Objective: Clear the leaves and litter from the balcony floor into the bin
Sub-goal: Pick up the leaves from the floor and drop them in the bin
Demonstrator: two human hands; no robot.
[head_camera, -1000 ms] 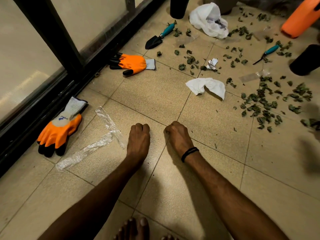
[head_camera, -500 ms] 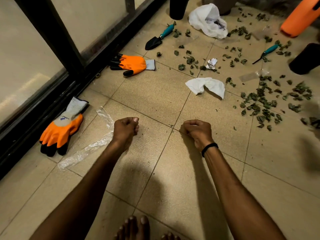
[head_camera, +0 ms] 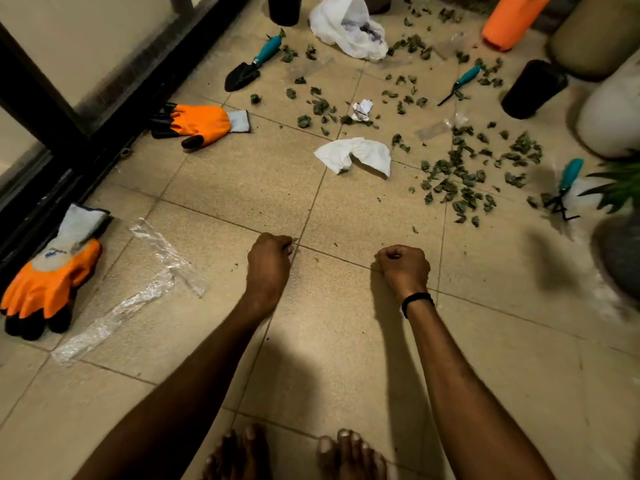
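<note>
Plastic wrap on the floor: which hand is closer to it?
Left. The left hand is close beside the plastic wrap; the right hand is farther, beyond the left hand.

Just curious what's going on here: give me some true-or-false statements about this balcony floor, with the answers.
1. Two orange-and-black rubber-coated gloves lie on the beige tiled floor. True.
2. The crumpled white tissue sits inside the white plastic bag. False: it lies on bare tile, apart from the bag.
3. The left hand and right hand are both curled into fists. True.
4. The right hand holds the black trowel with the teal handle. False: it lies on the floor near the window frame.
</note>
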